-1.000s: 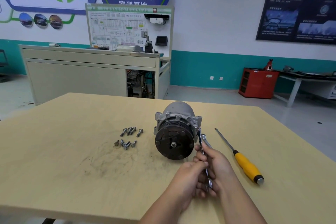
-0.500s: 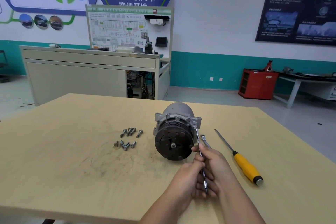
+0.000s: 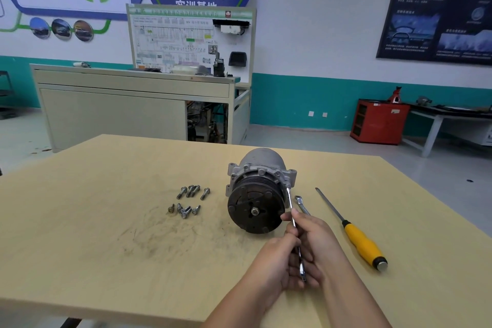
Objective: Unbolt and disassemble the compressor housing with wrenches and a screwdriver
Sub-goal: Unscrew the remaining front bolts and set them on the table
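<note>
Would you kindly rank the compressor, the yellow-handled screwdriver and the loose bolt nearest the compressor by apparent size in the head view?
1. compressor, bulkiest by far.
2. screwdriver, longer but much slimmer.
3. bolt, smallest.

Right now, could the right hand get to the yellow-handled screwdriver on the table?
Probably yes: the screwdriver lies in the open just beside the right hand, but that hand grips the wrench and must let go first.

Table (image 3: 106, 221) pale yellow-tan, dark grey smudges (image 3: 159, 237) near the middle. Compressor housing (image 3: 262, 161) light grey metal; clutch plate (image 3: 253, 210) dark brown-black with rusty patches. Wrench (image 3: 291, 205) and bolts (image 3: 191, 190) silver. Screwdriver (image 3: 363, 245): yellow handle, black collar, silver end cap, grey shaft. Cabinet (image 3: 378, 121) red. Wall band (image 3: 298, 98) teal under white. Poster (image 3: 439, 8) dark navy, pale text.
</note>
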